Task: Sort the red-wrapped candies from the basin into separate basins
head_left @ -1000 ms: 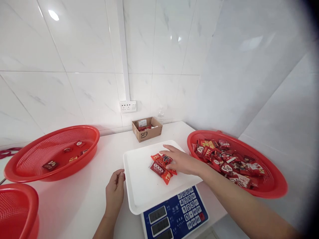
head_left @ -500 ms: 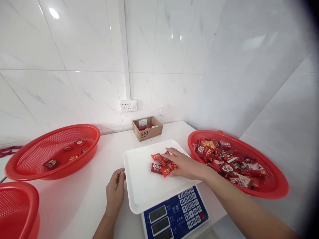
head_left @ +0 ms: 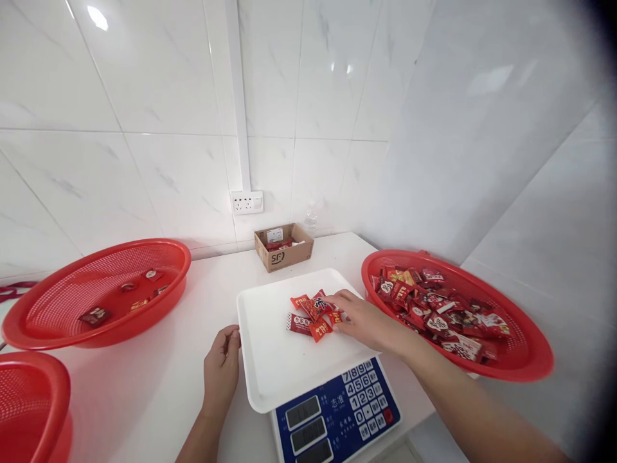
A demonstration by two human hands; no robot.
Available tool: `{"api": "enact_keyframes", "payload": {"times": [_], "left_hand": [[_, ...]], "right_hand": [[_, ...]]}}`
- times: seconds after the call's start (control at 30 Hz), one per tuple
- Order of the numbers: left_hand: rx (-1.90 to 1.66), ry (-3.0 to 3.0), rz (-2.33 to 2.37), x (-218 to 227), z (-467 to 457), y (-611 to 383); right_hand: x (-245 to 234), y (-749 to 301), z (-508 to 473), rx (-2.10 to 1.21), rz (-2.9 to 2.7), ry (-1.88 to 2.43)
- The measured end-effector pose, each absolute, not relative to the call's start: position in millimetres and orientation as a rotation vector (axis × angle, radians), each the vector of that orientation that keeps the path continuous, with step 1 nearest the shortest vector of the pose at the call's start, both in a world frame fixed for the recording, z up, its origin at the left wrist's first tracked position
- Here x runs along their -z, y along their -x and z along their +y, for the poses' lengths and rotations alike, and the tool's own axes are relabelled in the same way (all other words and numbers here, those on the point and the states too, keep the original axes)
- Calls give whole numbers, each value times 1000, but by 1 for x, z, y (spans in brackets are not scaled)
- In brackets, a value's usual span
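Observation:
A small pile of red-wrapped snack packets (head_left: pixel 311 315) lies on the white tray (head_left: pixel 274 376) of a digital scale (head_left: pixel 332 418). My right hand (head_left: pixel 369 325) reaches in from the right, its thumb and fingers apart at the right side of the pile. Its fingertips are at the packets, and I see none lifted. Beside the tray's left edge, my left hand (head_left: pixel 222 366) is closed with curled fingers. A tiny reddish bit shows at its fingertips, too small to name.
A red basket (head_left: pixel 537 350) full of packets stands right of the scale. At left, one red basket (head_left: pixel 168 254) holds a few packets; part of another (head_left: pixel 60 399) shows in front. A cardboard box (head_left: pixel 289 257) and clear bottle (head_left: pixel 311 218) stand by the wall.
My right hand has drawn back slightly to the right, uncovering more of the packets on the tray. The left hand stays beside the tray. The view has shifted slightly.

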State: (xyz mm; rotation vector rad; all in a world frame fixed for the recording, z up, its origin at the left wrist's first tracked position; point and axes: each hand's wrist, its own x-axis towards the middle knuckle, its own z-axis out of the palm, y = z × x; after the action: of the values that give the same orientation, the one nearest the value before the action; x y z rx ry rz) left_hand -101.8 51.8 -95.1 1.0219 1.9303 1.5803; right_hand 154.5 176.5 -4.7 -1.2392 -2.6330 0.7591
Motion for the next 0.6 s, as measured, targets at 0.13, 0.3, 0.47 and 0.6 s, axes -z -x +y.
{"api": "enact_keyframes", "payload": {"times": [0.13, 0.3, 0.47, 0.6], "left_hand": [[-1580, -1020, 1941, 95, 51, 102], [-1596, -1021, 1926, 97, 52, 102], [-1599, -1011, 1918, 99, 53, 103], [-1616, -1008, 1907, 98, 54, 104]], "right_hand": [[7, -152, 173, -698, -2613, 1241], [0, -144, 166, -653, -2698, 1167], [0, -122, 174, -594, -2991, 847], [3, -106, 187, -517, -3093, 630]]}}
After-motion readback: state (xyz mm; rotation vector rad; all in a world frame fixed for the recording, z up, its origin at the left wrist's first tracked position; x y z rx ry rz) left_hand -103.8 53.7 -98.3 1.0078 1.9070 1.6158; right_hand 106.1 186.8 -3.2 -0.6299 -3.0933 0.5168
